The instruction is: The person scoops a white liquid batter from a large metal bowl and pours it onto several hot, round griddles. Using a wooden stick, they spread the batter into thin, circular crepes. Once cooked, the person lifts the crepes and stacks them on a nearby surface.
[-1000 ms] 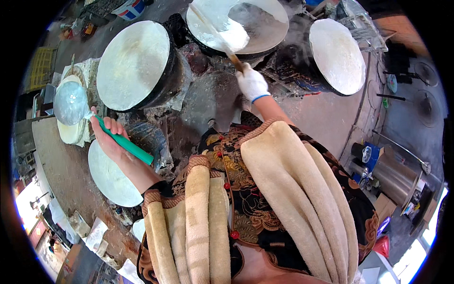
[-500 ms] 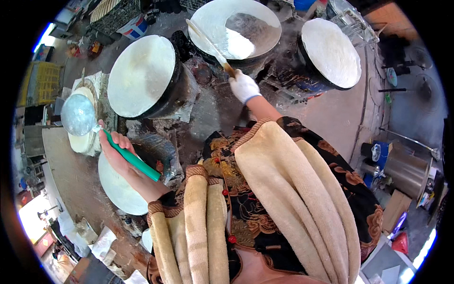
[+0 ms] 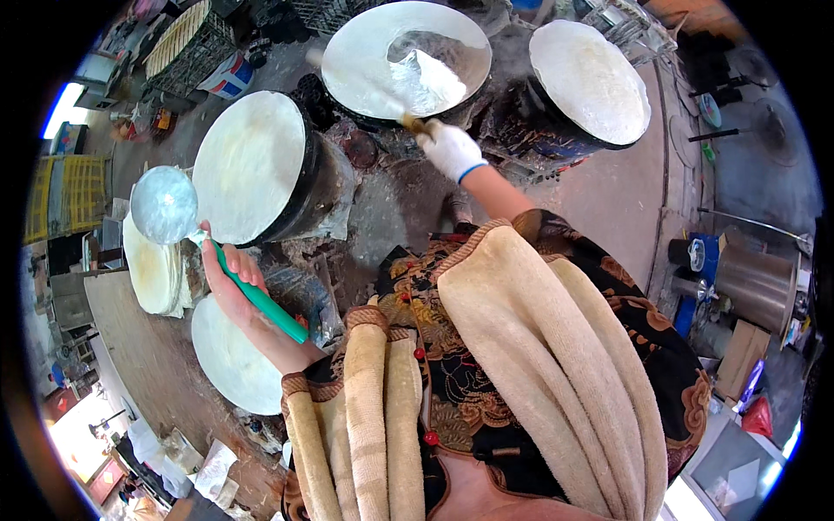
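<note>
My left hand (image 3: 228, 282) is wrapped round the green handle of a ladle (image 3: 165, 206). Its round, pale metallic bowl hangs between the left round griddle (image 3: 250, 165) and a stack of thin round sheets (image 3: 149, 265). My right hand (image 3: 453, 152), in a white glove, grips the brown end of a long, thin spatula (image 3: 412, 122) that is blurred by motion. The spatula reaches over the middle griddle (image 3: 347, 65). Whitish material covers much of that griddle, around a bare dark patch with a bright white, wet-looking mass (image 3: 426, 82) at its near side.
A right-hand griddle (image 3: 591, 82) and a lower-left round surface (image 3: 230, 356) also carry white layers. A bucket (image 3: 229, 76) and yellow crates (image 3: 68, 195) stand at the far left. A large metal cylinder (image 3: 754, 286) is on the right.
The view has shifted slightly. My left hand has brought the ladle rightward, closer to the left griddle. The spatula has swung over the middle griddle, and the white mass there has changed outline.
</note>
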Motion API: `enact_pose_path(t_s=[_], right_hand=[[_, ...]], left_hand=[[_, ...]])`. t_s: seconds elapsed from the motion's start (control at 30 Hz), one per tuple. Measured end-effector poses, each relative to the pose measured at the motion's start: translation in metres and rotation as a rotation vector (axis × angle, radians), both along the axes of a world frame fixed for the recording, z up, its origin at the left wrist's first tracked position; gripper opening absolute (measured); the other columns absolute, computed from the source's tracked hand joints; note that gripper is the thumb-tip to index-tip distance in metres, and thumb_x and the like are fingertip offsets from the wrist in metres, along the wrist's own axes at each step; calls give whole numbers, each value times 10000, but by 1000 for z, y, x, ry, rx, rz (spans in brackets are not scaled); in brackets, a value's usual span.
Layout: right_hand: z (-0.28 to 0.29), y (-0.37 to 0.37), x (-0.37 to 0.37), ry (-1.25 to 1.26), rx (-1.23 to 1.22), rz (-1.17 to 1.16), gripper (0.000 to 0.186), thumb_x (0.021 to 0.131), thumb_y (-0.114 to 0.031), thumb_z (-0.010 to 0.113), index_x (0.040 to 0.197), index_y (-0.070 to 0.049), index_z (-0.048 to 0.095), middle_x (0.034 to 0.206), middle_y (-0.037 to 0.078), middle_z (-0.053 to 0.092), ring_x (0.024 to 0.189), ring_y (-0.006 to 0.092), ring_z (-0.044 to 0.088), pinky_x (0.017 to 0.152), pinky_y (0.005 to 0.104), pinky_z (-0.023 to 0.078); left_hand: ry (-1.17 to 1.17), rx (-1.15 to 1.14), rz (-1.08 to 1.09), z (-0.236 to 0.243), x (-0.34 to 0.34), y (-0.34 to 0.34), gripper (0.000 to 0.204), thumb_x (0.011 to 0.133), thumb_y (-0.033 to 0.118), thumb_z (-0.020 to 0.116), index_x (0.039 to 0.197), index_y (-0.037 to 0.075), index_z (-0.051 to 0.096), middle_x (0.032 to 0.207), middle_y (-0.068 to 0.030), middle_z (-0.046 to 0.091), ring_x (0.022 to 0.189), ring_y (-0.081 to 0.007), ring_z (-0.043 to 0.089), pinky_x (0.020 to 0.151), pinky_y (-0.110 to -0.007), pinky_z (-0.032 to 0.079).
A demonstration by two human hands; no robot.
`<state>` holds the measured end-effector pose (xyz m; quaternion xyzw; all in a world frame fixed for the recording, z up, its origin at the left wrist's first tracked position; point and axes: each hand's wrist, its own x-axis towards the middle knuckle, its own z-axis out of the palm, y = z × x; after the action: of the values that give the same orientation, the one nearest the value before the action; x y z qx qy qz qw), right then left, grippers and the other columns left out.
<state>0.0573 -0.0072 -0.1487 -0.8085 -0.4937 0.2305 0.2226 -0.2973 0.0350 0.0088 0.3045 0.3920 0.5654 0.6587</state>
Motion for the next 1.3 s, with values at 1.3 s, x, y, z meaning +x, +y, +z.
enact_pose_path(t_s=[1.3], right_hand=[[5, -19, 177, -127, 74, -204, 415, 886, -401, 502, 1053, -46, 640, 931, 250, 644, 901, 411, 616, 793, 477, 487]], left_hand=[[74, -32, -241, 3, 97, 21, 419, 1013, 237, 435, 1386, 50, 399, 522, 36, 338, 362, -48, 292, 320, -205, 276]])
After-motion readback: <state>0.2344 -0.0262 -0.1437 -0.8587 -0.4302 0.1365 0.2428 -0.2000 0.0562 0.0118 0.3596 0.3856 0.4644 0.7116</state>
